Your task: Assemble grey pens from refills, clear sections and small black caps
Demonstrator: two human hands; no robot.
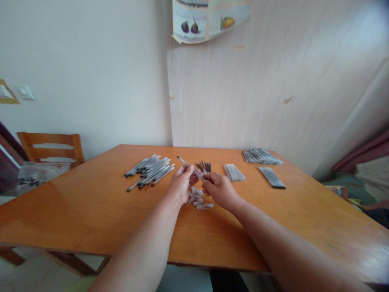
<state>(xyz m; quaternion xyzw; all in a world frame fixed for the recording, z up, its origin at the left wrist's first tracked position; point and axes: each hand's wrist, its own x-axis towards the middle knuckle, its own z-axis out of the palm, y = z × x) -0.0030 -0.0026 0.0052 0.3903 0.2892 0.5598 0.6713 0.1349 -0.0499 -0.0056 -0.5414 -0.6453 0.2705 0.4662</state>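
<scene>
Over the middle of the table, my left hand [181, 183] is closed around a slim pen [183, 161] with a dark end that points up and to the left. My right hand [219, 188] pinches the pen's other end, which the fingers partly hide. Below and between the hands lies a loose heap of whitish translucent pen caps [198, 198]. Just behind them is a small bunch of thin dark refills [207, 166], partly covered by my hands.
A loose pile of grey pens with dark ends [152, 169] lies left on the wooden table [91, 215]. To the right are clear tubes [234, 172], a row of pens [271, 177] and a larger pen stack [261, 156]. A wooden chair [51, 152] stands at the left.
</scene>
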